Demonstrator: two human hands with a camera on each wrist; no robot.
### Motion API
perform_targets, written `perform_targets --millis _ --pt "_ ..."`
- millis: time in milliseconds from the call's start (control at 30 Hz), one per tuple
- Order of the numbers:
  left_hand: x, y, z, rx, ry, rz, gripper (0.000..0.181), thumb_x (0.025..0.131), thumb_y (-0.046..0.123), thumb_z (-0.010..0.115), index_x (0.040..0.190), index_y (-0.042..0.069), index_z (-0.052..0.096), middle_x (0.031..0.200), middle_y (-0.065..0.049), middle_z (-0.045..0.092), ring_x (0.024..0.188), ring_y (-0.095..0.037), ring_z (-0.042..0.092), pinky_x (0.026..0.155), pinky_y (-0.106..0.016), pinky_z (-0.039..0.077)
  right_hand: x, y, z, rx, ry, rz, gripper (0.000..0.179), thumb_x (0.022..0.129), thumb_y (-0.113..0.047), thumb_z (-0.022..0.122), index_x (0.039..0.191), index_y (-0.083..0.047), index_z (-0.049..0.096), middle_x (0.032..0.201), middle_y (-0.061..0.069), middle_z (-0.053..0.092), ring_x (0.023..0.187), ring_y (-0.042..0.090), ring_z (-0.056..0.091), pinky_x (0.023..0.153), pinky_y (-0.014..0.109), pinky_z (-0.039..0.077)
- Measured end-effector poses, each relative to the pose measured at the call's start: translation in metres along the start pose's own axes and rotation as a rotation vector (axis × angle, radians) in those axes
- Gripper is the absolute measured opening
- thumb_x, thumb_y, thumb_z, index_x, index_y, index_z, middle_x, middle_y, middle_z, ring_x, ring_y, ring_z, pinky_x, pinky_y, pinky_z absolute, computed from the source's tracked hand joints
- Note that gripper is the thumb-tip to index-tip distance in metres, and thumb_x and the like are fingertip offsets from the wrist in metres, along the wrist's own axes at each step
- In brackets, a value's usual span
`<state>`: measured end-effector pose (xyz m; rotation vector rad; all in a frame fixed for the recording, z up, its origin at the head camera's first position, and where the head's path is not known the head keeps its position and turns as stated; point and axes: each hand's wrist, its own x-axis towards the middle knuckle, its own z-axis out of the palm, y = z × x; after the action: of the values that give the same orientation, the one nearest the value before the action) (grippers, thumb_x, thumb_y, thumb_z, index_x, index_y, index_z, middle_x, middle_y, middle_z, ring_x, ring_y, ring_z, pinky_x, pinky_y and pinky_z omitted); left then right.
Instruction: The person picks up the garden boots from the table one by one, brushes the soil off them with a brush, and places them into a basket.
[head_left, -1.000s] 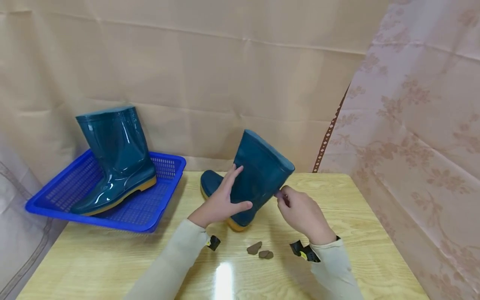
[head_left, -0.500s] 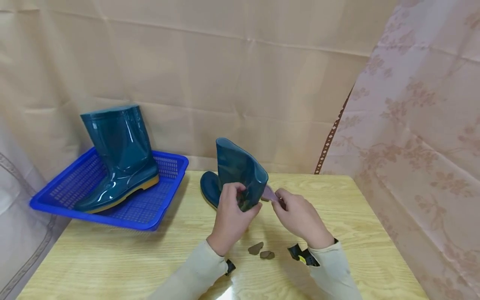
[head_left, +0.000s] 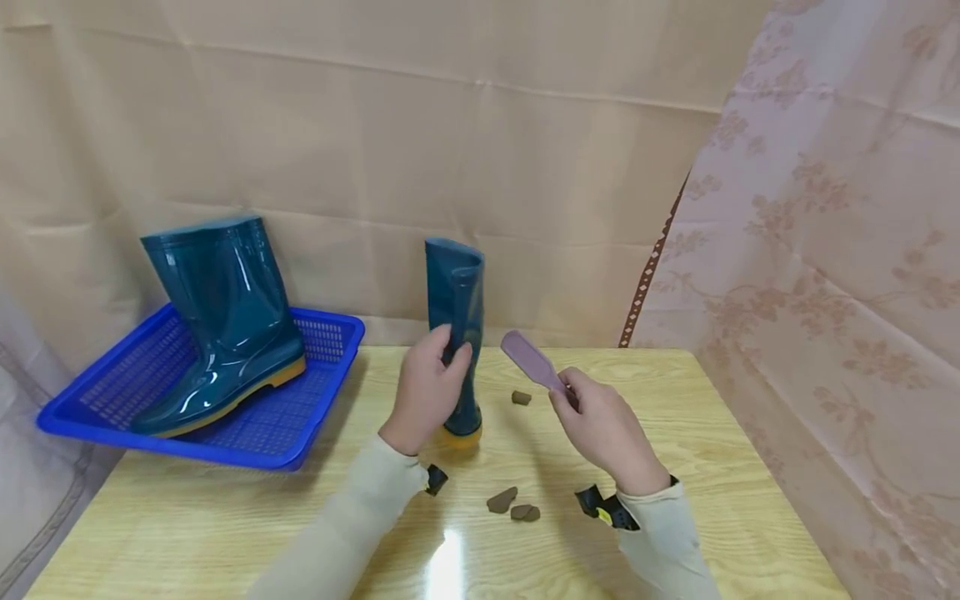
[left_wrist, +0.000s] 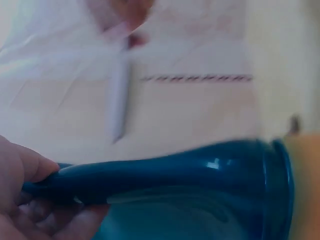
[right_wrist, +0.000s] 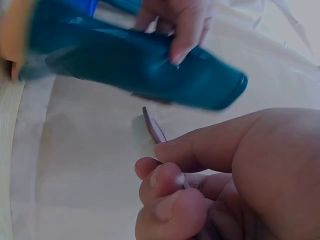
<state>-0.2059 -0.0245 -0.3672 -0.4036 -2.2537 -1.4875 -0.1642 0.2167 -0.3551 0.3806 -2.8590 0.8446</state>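
My left hand (head_left: 426,387) grips the shaft of a dark teal rubber boot (head_left: 467,367), thumb on one side and fingers on the other. The boot stands nearly upright with its yellow heel towards me; whether the sole rests on the table cannot be told. In the left wrist view the boot (left_wrist: 200,170) runs sideways beside the thumb. My right hand (head_left: 607,429) pinches the handle of a purple flat-bladed tool (head_left: 528,358), whose blade points up and left, apart from the boot. In the right wrist view, only a sliver of the tool (right_wrist: 154,127) shows beyond the fingers.
A second teal boot (head_left: 232,317) stands in a blue plastic basket (head_left: 315,433) at the left. Brown lumps (head_left: 502,500) lie near the front of the wooden table (head_left: 675,533), with another brown lump (head_left: 521,398) farther back. A beige curtain (head_left: 525,183) hangs behind.
The boot has gone from leaning right to nearly upright, turned heel towards me. My left hand has changed from spread fingers to a grip. The tool has come clear of the boot.
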Motion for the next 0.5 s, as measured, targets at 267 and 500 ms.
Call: perform_targets --millis 267,500 --pt "0.008 -0.026 -0.040 -0.218 0.106 -0.163 0.026 0.103 0.004 0.061 0.128 -0.002 0.065 0.126 -0.019 0.070 0.118 -0.031 0.066 0.101 -0.050 0.054 0.002 0.000 0.000 0.035 0.083 -0.017 0.010 0.105 -0.017 0.061 0.105 -0.009 0.067 0.063 -0.003 0.048 0.047 0.010 0.039 0.044 0.026 0.030" --pt "-0.004 -0.054 -0.043 -0.221 0.083 -0.283 0.047 0.103 0.008 0.059 0.148 0.003 0.048 0.149 -0.018 0.053 0.138 -0.035 0.050 0.113 -0.057 0.042 0.007 -0.001 0.008 0.035 0.060 -0.038 0.012 0.104 -0.018 0.063 0.110 -0.009 0.069 0.063 -0.004 0.048 0.048 0.009 0.039 0.045 0.026 0.030"
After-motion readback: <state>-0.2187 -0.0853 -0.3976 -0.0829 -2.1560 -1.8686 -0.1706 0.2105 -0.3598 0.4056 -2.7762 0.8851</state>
